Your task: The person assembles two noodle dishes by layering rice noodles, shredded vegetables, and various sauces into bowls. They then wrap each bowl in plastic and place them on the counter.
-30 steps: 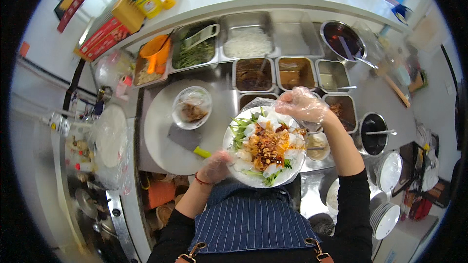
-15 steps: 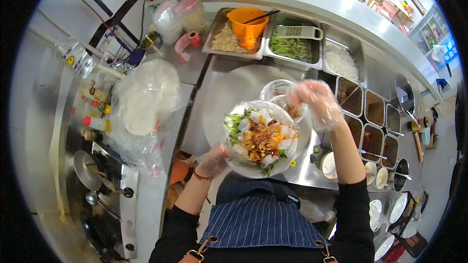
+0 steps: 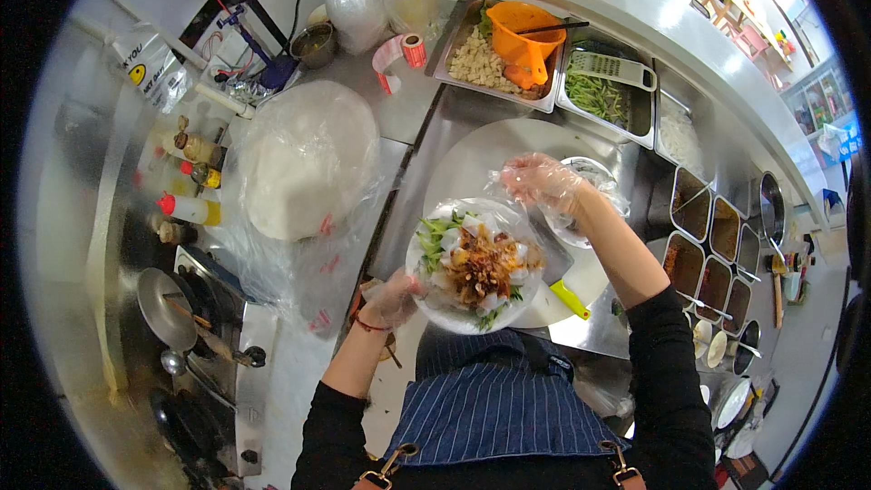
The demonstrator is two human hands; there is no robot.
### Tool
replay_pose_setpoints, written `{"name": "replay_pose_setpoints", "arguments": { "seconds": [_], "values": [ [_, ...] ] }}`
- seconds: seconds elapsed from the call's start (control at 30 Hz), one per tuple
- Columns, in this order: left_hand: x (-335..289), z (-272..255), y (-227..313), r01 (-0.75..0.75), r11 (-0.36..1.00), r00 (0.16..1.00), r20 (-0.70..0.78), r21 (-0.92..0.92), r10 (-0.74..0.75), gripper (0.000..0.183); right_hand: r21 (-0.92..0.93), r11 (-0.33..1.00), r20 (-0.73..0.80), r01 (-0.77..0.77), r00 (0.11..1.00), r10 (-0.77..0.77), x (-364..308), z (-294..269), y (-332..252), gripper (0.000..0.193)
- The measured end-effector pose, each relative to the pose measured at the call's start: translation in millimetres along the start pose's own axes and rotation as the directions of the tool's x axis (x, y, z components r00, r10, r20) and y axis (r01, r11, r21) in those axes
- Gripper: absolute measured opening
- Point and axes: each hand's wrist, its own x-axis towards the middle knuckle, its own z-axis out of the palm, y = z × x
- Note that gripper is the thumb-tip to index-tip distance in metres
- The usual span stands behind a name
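My left hand (image 3: pixel 392 301), in a clear plastic glove, grips the left side of a white bowl (image 3: pixel 437 310). Inside the bowl lie pale noodle-like pieces, green shreds (image 3: pixel 437 240) and a brown, oily topping (image 3: pixel 488 265). Just beyond the far right rim hovers my right hand (image 3: pixel 544 183), also gloved. Its fingers are bent together, and whatever they hold, if anything, is hidden. Partly behind my right wrist stands a second white bowl (image 3: pixel 594 174) lined with clear plastic. A knife with a lime-green handle (image 3: pixel 570 301) lies on the round white board (image 3: pixel 463 150), its blade partly under the held bowl.
Beyond the board stand metal trays, one with diced pieces (image 3: pixel 481 65) and an orange strainer (image 3: pixel 526 23), another with green shreds and a grater (image 3: pixel 603 68). Sauce pans (image 3: pixel 708 245) line the right. On the left are a plastic-covered white mound (image 3: pixel 308 163) and a stove (image 3: pixel 249 381).
My right hand has moved left, from over the second bowl to the far side of the held bowl. The view has shifted, and the green knife handle now shows.
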Motion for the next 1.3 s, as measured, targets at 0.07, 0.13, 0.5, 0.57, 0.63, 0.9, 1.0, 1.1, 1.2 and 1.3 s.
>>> {"name": "replay_pose_setpoints", "arguments": {
  "seconds": [0.07,0.13,0.5,0.57,0.63,0.9,1.0,1.1,1.2,1.3],
  "values": [
    [8.8,-4.7,-4.3,-0.048,0.999,0.999,-0.016,0.019,0.048,0.065,-0.019,0.996,-0.058,0.092,0.994,-0.092,-3.7,19.5,-30.9,0.020],
    [19.7,-9.9,-9.2,-0.055,0.998,0.998,-0.041,0.015,0.056,0.056,-0.397,0.823,-0.013,0.406,0.894,-0.447,-25.0,60.6,-50.4,0.015],
    [115.4,-84.6,-3.0,-0.199,0.921,0.980,0.038,0.334,0.198,0.033,-0.051,0.960,-0.121,0.276,0.952,-0.280,-64.0,94.6,-46.1,0.015],
    [131.5,-91.4,12.1,-0.037,0.977,0.980,-0.183,0.211,0.076,0.030,0.253,0.966,-0.243,0.047,0.970,0.016,-58.9,91.7,-31.3,0.018],
    [142.0,-100.3,20.4,-0.046,0.972,0.955,-0.275,0.231,0.111,0.026,0.650,0.752,-0.278,0.113,0.956,0.097,-47.3,87.0,-19.7,0.015],
    [133.6,-114.1,-16.2,-0.299,0.926,0.827,-0.421,0.229,0.371,0.063,0.698,0.669,-0.449,0.254,0.884,0.133,-32.3,67.8,6.2,0.013],
    [96.2,-89.1,-45.2,-0.406,0.910,0.839,-0.360,0.084,0.407,0.026,0.686,0.694,-0.431,0.219,0.890,0.145,-40.1,77.5,10.0,0.015],
    [59.1,-77.5,-37.8,-0.009,0.877,0.946,-0.280,0.481,0.163,0.021,0.621,0.760,-0.410,0.192,0.906,0.106,-51.1,83.5,4.0,0.017],
    [33.0,-60.0,-6.6,0.071,0.619,0.900,-0.318,0.782,0.299,0.016,0.639,0.724,-0.444,0.259,0.893,0.072,-63.8,81.5,-12.1,0.013],
    [24.4,-27.5,35.1,-0.343,0.912,0.884,-0.251,0.224,0.394,0.014,0.742,0.566,-0.402,0.360,0.914,-0.055,-71.3,76.1,-30.5,0.015]
  ]
}}
